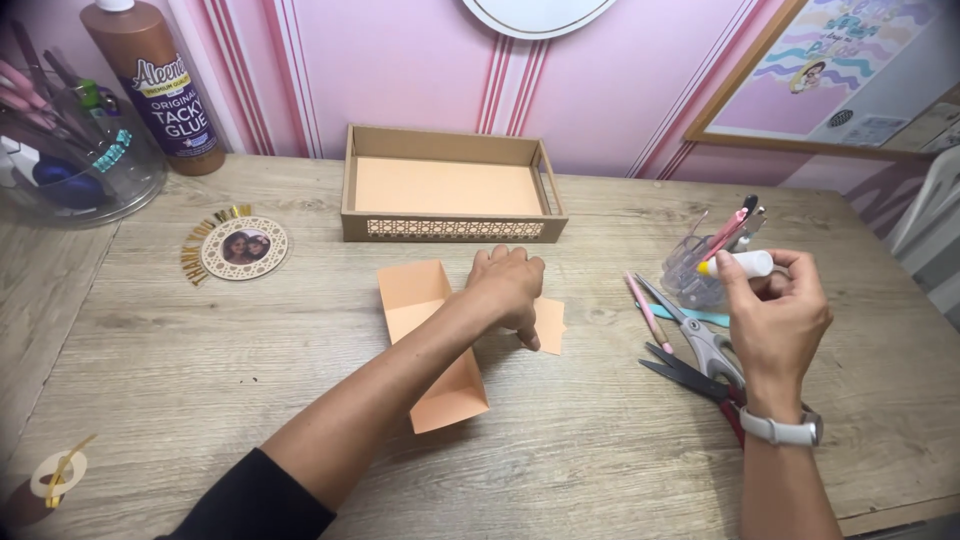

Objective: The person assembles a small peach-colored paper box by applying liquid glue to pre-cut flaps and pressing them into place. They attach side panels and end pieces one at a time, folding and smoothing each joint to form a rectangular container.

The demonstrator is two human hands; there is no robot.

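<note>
Peach card sheet [432, 340], edges folded up, lying flat at the middle of the wooden table [600, 450]; left hand [510, 290] pressed on its far part, fingers curled downward. Right hand [775, 320] raised to the right, closed around a white glue stick [738, 265]. Beside it: grey scissors [700, 340], black scissors [690, 380], pink pencil [648, 312], clear pen holder [690, 275]. Behind the sheet: brown cardboard tray [450, 185]. Far left: brown glue bottle [155, 80].

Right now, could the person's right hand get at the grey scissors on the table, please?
Probably yes: the right hand hovers just above the grey scissors with nothing between them, though its grip is already taken up by a white glue stick.
</note>
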